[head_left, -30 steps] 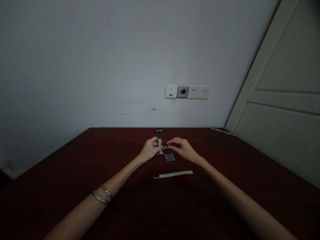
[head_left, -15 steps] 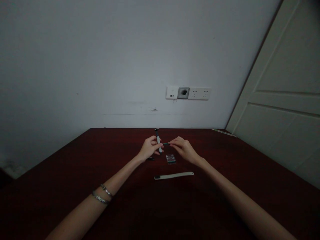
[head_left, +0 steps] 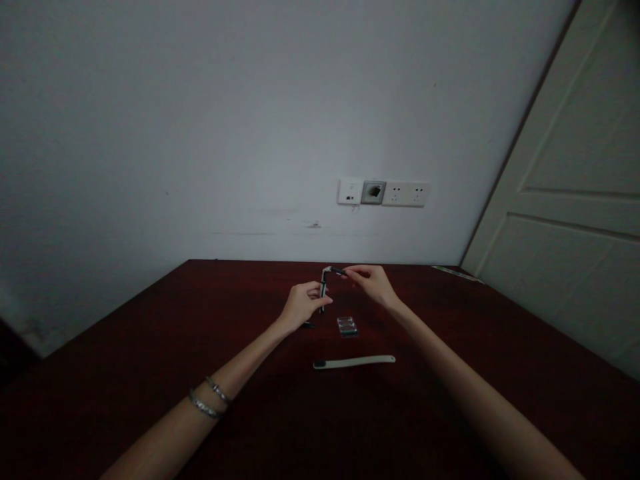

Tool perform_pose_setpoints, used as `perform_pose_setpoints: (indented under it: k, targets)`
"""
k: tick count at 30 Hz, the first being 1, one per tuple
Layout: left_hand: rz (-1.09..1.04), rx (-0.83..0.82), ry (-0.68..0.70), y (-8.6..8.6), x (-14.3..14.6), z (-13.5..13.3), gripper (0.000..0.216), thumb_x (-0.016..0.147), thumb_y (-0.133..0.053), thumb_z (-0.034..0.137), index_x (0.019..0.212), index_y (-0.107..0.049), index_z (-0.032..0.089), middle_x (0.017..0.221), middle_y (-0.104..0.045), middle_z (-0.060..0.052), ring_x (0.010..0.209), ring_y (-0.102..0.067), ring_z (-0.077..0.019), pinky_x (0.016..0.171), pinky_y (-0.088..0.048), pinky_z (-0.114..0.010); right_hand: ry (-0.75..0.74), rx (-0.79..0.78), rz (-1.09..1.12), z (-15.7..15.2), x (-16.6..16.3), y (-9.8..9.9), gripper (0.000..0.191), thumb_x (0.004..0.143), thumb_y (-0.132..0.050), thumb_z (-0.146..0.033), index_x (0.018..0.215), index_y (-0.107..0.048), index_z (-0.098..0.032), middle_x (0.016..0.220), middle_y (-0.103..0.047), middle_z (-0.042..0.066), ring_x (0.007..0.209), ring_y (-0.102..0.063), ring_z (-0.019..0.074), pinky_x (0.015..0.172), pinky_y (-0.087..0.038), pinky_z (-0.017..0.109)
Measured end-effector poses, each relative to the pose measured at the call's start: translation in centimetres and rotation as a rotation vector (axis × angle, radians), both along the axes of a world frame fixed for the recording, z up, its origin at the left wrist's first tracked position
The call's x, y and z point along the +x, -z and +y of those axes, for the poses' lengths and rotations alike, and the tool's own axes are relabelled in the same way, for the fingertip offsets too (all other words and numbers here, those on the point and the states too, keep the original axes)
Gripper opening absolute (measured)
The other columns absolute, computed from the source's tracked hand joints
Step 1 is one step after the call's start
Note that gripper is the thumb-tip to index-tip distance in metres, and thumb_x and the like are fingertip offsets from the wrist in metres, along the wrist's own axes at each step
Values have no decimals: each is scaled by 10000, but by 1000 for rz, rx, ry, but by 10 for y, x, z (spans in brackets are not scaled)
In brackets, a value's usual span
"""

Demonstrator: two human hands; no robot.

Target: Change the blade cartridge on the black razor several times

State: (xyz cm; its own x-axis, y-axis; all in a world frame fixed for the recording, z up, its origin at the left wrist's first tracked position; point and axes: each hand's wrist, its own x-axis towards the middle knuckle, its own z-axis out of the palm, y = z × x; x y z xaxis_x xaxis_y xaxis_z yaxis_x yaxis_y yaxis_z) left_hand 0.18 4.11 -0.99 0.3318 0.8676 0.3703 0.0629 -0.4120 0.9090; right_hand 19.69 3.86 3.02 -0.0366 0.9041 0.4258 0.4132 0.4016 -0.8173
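A slim grey-and-black razor-like handle point(head_left: 323, 293) is standing nearly upright in the left hand point(head_left: 300, 305), its fingers gripping narrowly. At the handle's one o'clock, the right hand point(head_left: 376, 285) is pinching a small, dark, narrow bar point(head_left: 338, 271) by the handle's tip; whether they are touching is unclear. On the dark red table point(head_left: 150, 333), a clear plastic case point(head_left: 347, 325) and, farther out, a long pale flat stick point(head_left: 355, 362) are lying toward five o'clock.

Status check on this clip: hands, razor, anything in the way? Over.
Left hand holding razor. Right hand pinching small dark piece by razor's head; contact unclear. Transparent packet, pale strip nearer camera, apart from both hands.
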Motion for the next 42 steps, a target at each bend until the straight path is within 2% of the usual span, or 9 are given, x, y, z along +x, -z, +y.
perform_pose_setpoints:
  k: [5,11,14,21,29,36,42]
  targets:
    - [75,52,-63,2,3,-5,218,627,-723,244,761,-592,133,710,-653,-21,646,-617,-150,590,-479,-243,-18,-16,34,3,0,-2,363,713,-563,-426,822,-704,-111,731,-695,74,533,-517,122,517,-396,244]
    - [271,306,-200,8,6,-13,236,650,-718,304,743,-548,169,635,-599,23,568,-537,-119,552,-395,-215,-66,-30,12,1,-1,-2,313,718,-574,-383,816,-705,-116,734,-695,68,573,-540,132,549,-406,250]
    - [332,365,-247,10,6,-16,257,669,-704,340,742,-519,177,604,-563,35,543,-509,-116,529,-351,-211,-80,-28,-6,-2,-4,-5,279,726,-574,-352,800,-703,-117,744,-697,69,618,-566,145,590,-421,262]
    - [405,361,-241,16,6,-17,288,694,-680,375,755,-467,192,562,-538,47,494,-492,-116,494,-309,-209,-96,12,-49,-15,-11,-17,216,741,-576,-301,796,-701,-134,775,-708,55,733,-617,174,693,-453,288]
    - [411,356,-205,19,6,-15,276,726,-650,382,814,-478,185,649,-615,6,572,-579,-149,530,-384,-222,-141,54,-67,-17,-13,-17,197,757,-575,-289,811,-699,-146,826,-712,57,789,-636,180,762,-465,311]
    - [404,323,-188,21,6,-14,287,734,-648,345,934,-521,182,761,-668,-23,673,-630,-171,600,-445,-243,-156,70,-74,-18,-14,-17,198,765,-569,-287,813,-697,-144,829,-712,62,783,-637,178,757,-466,310]
    - [487,378,-234,20,5,-15,280,751,-628,382,910,-542,168,691,-643,-8,591,-594,-147,566,-414,-227,-174,79,-80,-20,-16,-18,194,774,-558,-269,819,-691,-136,825,-709,66,772,-632,172,745,-466,303]
